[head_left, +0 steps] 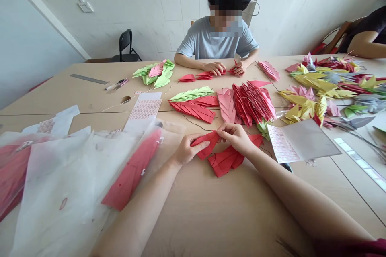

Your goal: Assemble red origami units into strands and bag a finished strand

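My left hand (190, 148) is closed on a red folded-paper piece (208, 144), its thumb lying across the front. At the piece's upper right edge, the fingertips of my right hand (235, 137) pinch it; the fingers partly hide what else they grip. Below and behind my right wrist lies a strip of overlapping red folded paper (226, 160) with a dark cord beside it. Just beyond my hands are a thick stack of red folded pieces (253, 102), pink ones (226, 104) and a red and green bundle (193, 104).
Plastic bags (60, 184) holding red paper cover the left side. A sticker sheet (144, 108) and a bent card (304, 142) flank the work area. Colourful folded-paper pieces (316, 84) are heaped at right. A person (218, 44) opposite handles red pieces; another person's arm (369, 42) shows far right.
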The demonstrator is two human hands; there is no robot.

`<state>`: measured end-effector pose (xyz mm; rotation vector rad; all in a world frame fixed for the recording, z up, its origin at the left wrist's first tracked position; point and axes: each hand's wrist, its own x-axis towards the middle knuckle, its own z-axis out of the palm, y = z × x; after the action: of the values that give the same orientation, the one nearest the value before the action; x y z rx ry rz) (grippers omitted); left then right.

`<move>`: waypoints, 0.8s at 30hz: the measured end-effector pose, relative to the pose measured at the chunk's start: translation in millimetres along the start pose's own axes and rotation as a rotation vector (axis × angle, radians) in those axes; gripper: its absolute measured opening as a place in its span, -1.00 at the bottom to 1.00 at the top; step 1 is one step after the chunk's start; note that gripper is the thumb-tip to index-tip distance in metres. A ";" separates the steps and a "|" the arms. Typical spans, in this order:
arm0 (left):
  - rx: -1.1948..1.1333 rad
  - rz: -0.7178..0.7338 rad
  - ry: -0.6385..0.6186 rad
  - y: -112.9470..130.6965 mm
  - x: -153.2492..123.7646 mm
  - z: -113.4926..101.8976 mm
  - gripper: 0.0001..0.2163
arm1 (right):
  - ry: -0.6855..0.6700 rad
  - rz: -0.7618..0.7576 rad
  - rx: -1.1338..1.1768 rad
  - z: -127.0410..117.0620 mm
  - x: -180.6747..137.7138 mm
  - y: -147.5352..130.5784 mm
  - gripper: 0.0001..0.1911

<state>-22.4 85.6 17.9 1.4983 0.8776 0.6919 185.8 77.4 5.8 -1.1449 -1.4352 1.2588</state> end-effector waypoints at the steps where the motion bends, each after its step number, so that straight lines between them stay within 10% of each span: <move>1: -0.020 -0.007 0.017 -1.0 0.2 -0.2 -0.75 | 0.025 0.005 -0.006 0.1 0.2 0.5 -0.68; 6: -0.099 0.012 0.139 -9.1 3.0 -0.5 -0.74 | 0.222 0.012 0.081 -0.1 0.7 0.2 -0.64; 12: -0.091 0.068 0.223 -10.2 4.1 1.1 -0.77 | -0.064 0.082 -0.019 8.5 -5.6 -10.9 -0.69; 17: 0.002 0.091 0.060 -11.9 2.7 2.3 -0.77 | -0.097 0.070 -0.059 9.8 -6.8 -9.7 -0.72; 24: 0.030 0.089 0.159 -15.3 2.9 2.1 -0.79 | -0.214 0.008 -0.055 6.0 -6.1 -9.0 -0.71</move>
<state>-21.1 87.0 2.3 1.5321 0.9492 0.8766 180.3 69.8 13.8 -1.0783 -1.6324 1.3880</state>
